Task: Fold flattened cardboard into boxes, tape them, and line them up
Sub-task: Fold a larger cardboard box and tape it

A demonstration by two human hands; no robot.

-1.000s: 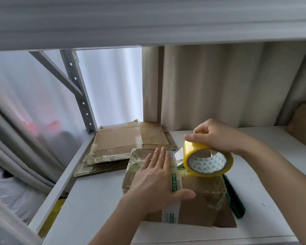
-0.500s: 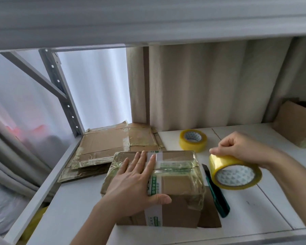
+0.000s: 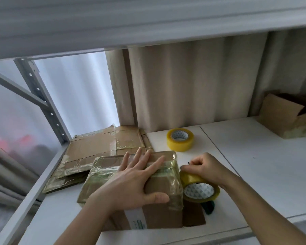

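Now left hand point(image 3: 131, 181) flat on box point(image 3: 163, 188), right hand point(image 3: 208, 167) gripping tape roll point(image 3: 199, 189)

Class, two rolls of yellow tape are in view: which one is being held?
The near roll, gripped by the right hand beside the box; the far roll lies untouched on the shelf.

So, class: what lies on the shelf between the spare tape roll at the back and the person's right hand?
In the head view, only bare white shelf separates the spare tape roll from the right hand, which grips another tape roll.
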